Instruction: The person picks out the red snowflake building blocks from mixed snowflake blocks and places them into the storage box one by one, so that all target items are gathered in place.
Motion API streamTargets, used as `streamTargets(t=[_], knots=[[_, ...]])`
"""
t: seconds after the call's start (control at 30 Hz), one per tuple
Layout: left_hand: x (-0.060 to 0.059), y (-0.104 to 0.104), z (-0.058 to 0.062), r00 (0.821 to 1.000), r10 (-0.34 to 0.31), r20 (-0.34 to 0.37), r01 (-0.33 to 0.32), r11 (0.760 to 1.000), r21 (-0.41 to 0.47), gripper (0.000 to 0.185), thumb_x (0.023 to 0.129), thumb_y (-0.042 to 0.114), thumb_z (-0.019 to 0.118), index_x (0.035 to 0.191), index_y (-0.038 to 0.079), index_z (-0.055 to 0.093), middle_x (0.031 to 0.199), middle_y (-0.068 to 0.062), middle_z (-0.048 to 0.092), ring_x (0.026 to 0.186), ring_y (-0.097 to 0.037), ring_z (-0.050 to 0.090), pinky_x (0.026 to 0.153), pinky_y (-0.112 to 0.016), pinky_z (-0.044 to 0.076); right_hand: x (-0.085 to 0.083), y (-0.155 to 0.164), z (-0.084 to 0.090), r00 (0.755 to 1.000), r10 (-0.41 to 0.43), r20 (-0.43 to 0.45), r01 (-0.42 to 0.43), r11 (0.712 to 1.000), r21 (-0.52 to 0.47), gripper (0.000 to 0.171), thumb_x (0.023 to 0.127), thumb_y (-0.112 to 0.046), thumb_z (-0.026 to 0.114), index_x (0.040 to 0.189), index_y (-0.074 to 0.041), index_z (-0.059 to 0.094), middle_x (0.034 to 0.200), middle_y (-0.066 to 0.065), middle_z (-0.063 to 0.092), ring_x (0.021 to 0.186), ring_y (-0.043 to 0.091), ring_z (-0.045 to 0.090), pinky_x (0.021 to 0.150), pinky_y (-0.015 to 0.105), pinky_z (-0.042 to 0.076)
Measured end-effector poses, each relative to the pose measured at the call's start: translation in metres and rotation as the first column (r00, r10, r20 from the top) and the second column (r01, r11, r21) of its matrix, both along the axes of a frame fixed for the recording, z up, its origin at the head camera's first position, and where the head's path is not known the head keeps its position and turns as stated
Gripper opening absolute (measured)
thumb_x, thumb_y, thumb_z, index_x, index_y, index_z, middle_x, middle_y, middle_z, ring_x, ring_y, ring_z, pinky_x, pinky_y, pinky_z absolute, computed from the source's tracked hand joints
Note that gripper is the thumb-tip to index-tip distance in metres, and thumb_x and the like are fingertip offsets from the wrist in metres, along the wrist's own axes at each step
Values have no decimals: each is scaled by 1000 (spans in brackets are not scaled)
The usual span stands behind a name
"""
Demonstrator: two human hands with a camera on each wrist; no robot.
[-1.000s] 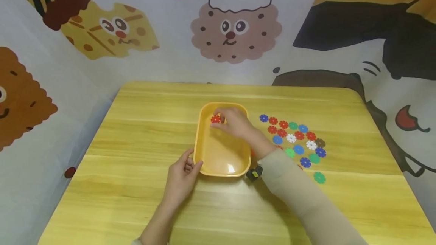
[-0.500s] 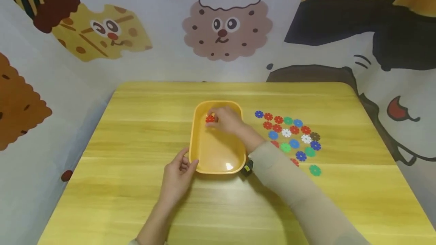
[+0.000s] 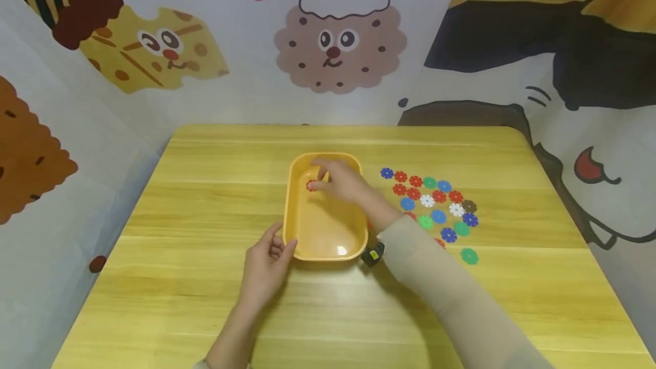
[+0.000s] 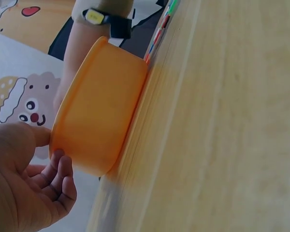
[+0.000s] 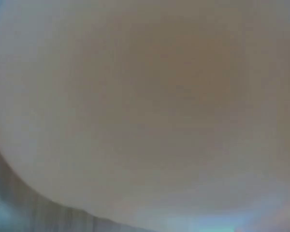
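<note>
A yellow plastic tray stands on the wooden table in the head view. My left hand grips its near left side, thumb over the rim, fingers against the outer wall. The left wrist view shows this hand at the orange-looking wall of the tray. Inside the far part of the tray is my right hand, thumb and fingers spread apart. Close at its thumb tip lies a red notched snowflake disc, partly covered by the thumb. The right wrist view is blurred, mostly a pale surface.
To the right of the tray, several notched discs lie flat on the table, among them a blue disc, a white disc, a brown disc and a green disc. A black device sits at my right wrist.
My right thumb and fingers have parted, letting go of the red disc, which now lies lower in the tray. The left hand keeps its grip; the whole head view has shifted slightly.
</note>
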State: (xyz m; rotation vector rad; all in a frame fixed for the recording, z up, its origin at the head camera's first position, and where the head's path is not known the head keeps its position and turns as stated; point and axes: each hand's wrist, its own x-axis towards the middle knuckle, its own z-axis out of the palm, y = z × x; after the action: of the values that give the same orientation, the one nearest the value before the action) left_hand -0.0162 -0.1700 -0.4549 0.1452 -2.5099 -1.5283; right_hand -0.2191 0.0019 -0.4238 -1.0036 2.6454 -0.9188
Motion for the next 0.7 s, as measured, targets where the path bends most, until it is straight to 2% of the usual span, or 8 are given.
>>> streamTargets(t=[0.17, 0.33, 0.5, 0.7], knots=[[-3, 0, 0, 1000, 21, 0, -21, 1000, -6, 48, 98, 20, 69, 138, -4, 56, 82, -5, 63, 70, -15, 60, 63, -21, 58, 15, 28, 11, 998, -38, -45, 31, 988, -150, 47, 97, -25, 72, 136, -3, 61, 94, 4, 70, 60, 15, 61, 52, 25, 55], [-8, -1, 4, 999, 36, 3, -36, 998, -44, 46, 99, 18, 68, 138, -4, 56, 82, -5, 64, 68, -15, 59, 60, -21, 57, 26, 58, 11, 991, -119, -59, 101, 965, -243, 42, 97, -24, 72, 133, -4, 64, 93, 2, 69, 62, 15, 60, 48, 27, 53], [-12, -1, 5, 999, 38, 13, -37, 997, -68, 45, 98, 17, 69, 137, -3, 56, 79, -3, 62, 64, -15, 56, 54, -19, 53, 29, 88, 5, 979, -184, -93, 153, 950, -274, 37, 95, -20, 74, 125, 1, 66, 93, 6, 70, 64, 16, 60, 49, 27, 53], [-14, 2, 3, 999, 36, 38, -33, 997, -74, 45, 97, 13, 70, 137, -2, 57, 79, -4, 59, 64, -15, 54, 51, -18, 50, 26, 125, -7, 960, -269, -73, 245, 939, -239, 33, 96, -21, 72, 122, -1, 66, 96, 8, 71, 69, 19, 61, 56, 29, 56]])
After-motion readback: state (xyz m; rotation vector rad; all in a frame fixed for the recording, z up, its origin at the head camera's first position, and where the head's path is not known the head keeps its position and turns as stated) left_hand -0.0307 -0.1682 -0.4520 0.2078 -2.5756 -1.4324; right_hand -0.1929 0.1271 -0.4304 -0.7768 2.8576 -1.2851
